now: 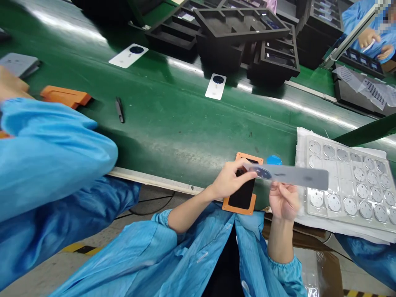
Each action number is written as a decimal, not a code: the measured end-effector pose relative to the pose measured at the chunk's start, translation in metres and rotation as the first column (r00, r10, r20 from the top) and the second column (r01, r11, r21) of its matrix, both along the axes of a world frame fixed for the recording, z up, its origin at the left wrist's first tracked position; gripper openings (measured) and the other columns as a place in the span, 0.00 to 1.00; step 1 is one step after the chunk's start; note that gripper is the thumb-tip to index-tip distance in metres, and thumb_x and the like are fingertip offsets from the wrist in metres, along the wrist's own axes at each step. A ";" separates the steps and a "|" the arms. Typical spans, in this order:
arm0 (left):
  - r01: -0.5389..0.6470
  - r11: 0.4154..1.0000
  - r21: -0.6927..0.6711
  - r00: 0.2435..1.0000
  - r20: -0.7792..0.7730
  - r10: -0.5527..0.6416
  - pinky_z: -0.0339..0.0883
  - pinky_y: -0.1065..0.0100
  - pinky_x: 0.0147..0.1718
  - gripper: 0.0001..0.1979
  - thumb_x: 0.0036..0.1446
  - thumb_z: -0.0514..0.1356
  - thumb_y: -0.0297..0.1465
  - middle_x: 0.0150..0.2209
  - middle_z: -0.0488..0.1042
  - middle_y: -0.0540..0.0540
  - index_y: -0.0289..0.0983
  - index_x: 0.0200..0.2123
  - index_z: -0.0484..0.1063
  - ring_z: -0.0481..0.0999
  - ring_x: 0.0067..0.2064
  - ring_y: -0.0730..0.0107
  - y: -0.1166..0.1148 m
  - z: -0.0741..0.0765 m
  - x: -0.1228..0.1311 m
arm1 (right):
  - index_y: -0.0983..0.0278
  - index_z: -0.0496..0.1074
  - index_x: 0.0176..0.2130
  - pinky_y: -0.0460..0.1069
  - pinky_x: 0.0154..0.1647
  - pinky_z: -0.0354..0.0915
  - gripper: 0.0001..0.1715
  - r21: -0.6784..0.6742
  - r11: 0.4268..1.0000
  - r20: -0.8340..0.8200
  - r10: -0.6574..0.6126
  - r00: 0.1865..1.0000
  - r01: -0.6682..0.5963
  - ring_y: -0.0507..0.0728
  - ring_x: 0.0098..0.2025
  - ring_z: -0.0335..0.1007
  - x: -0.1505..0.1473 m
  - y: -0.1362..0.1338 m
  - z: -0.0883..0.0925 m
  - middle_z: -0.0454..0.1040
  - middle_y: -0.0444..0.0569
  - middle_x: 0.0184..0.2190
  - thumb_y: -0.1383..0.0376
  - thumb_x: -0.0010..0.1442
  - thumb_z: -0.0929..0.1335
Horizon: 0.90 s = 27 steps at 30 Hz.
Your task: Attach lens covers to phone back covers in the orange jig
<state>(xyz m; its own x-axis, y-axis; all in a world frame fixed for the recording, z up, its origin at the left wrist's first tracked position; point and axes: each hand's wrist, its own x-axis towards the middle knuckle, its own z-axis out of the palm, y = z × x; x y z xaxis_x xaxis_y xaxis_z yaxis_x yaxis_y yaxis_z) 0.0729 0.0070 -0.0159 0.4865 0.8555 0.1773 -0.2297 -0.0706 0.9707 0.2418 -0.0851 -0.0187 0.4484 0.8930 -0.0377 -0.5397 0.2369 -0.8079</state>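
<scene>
My left hand [230,179] is closed in a pinch on the camera end of a grey phone back cover [297,176], which is seen at a slant and slightly blurred. Its dark round camera area lies by my fingertips. My right hand [284,201], fingers curled together, is at the cover's lower edge; what its fingertips hold, if anything, is hidden. Beneath my left hand, an orange fixture [227,203] lies at the bench edge with a black phone-shaped slab [243,194] in it. A blue disc [274,160] shows just behind the cover.
On the right sits a clear tray [338,211] of round silver parts. White back covers [215,91] [125,60] lie on the green bench [173,136], along with a black tool [119,110]. Black trays [241,24] are stacked behind. A co-worker's blue sleeve [55,140] reaches in at left.
</scene>
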 end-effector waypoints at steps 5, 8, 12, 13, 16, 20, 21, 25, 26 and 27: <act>0.313 0.729 -0.609 0.903 0.429 -0.029 0.68 0.72 0.27 0.17 0.49 0.74 0.37 0.29 0.73 0.49 0.35 0.34 0.72 0.72 0.27 0.75 0.007 -0.007 -0.001 | 0.54 0.73 0.56 0.52 0.38 0.76 0.25 0.064 0.995 0.366 0.043 0.929 -0.072 0.60 0.50 0.77 -0.005 0.000 0.019 0.76 0.51 0.56 0.65 0.58 0.73; 0.406 0.590 -0.698 0.850 0.526 0.037 0.67 0.74 0.28 0.16 0.48 0.75 0.33 0.28 0.71 0.52 0.35 0.34 0.72 0.71 0.27 0.78 0.004 -0.008 0.005 | 0.58 0.75 0.52 0.53 0.43 0.75 0.18 0.025 0.998 0.458 0.039 0.888 -0.056 0.58 0.45 0.78 -0.020 0.006 0.024 0.80 0.51 0.45 0.63 0.62 0.73; 0.334 0.639 -0.693 0.888 0.459 0.034 0.69 0.71 0.30 0.17 0.46 0.76 0.34 0.30 0.75 0.49 0.35 0.35 0.75 0.74 0.29 0.74 -0.001 -0.009 0.008 | 0.60 0.76 0.47 0.52 0.47 0.74 0.15 -0.014 1.000 0.597 0.012 0.802 -0.005 0.56 0.43 0.76 -0.035 0.011 0.020 0.79 0.49 0.42 0.64 0.59 0.75; 0.269 0.704 -0.658 0.914 0.405 0.030 0.70 0.70 0.32 0.17 0.46 0.76 0.35 0.31 0.76 0.48 0.35 0.35 0.75 0.75 0.31 0.73 -0.001 -0.009 0.008 | 0.60 0.77 0.46 0.51 0.47 0.74 0.14 -0.022 1.000 0.619 0.004 0.785 0.012 0.56 0.43 0.76 -0.036 0.012 0.018 0.79 0.49 0.41 0.64 0.59 0.75; 0.031 0.919 -0.393 0.983 0.176 0.043 0.71 0.68 0.37 0.15 0.47 0.75 0.36 0.32 0.79 0.47 0.34 0.33 0.77 0.77 0.34 0.70 -0.004 -0.005 0.004 | 0.61 0.76 0.42 0.51 0.46 0.73 0.09 -0.050 0.998 0.569 -0.001 0.822 0.037 0.55 0.42 0.77 -0.035 0.015 0.006 0.80 0.47 0.38 0.63 0.60 0.74; -0.130 0.980 0.152 0.991 0.005 0.131 0.73 0.66 0.38 0.09 0.54 0.71 0.34 0.31 0.80 0.45 0.36 0.30 0.78 0.78 0.35 0.67 -0.007 0.008 -0.002 | 0.60 0.75 0.37 0.51 0.43 0.73 0.10 -0.037 0.999 0.397 0.020 0.918 -0.006 0.54 0.38 0.77 -0.028 0.019 -0.013 0.80 0.44 0.34 0.61 0.57 0.76; -0.142 0.957 0.255 0.990 0.015 0.143 0.73 0.65 0.39 0.07 0.55 0.71 0.33 0.32 0.81 0.45 0.36 0.32 0.78 0.79 0.35 0.66 -0.008 0.012 -0.002 | 0.59 0.75 0.36 0.52 0.43 0.74 0.10 -0.022 1.000 0.376 0.028 0.926 -0.021 0.54 0.37 0.77 -0.027 0.020 -0.016 0.80 0.44 0.33 0.61 0.55 0.77; -0.148 0.858 0.492 0.989 0.080 0.124 0.75 0.64 0.39 0.01 0.59 0.68 0.28 0.33 0.82 0.45 0.39 0.36 0.80 0.80 0.36 0.66 -0.011 0.023 0.002 | 0.58 0.75 0.32 0.55 0.43 0.75 0.13 0.044 0.994 0.308 0.079 0.948 -0.097 0.56 0.36 0.77 -0.025 0.018 -0.021 0.79 0.45 0.32 0.57 0.53 0.79; -0.154 0.837 0.526 0.988 0.096 0.122 0.75 0.64 0.39 0.02 0.59 0.68 0.27 0.33 0.81 0.45 0.39 0.36 0.80 0.80 0.35 0.66 -0.012 0.025 0.003 | 0.58 0.75 0.33 0.55 0.42 0.75 0.13 0.058 0.993 0.294 0.086 0.952 -0.107 0.56 0.36 0.78 -0.025 0.017 -0.021 0.79 0.45 0.32 0.57 0.53 0.79; -0.162 0.818 0.552 0.987 0.110 0.121 0.75 0.64 0.38 0.03 0.59 0.68 0.26 0.32 0.81 0.46 0.39 0.37 0.80 0.80 0.35 0.66 -0.013 0.026 0.004 | 0.57 0.76 0.33 0.55 0.42 0.75 0.13 0.069 0.991 0.284 0.091 0.955 -0.115 0.57 0.36 0.78 -0.025 0.016 -0.020 0.79 0.45 0.32 0.56 0.53 0.79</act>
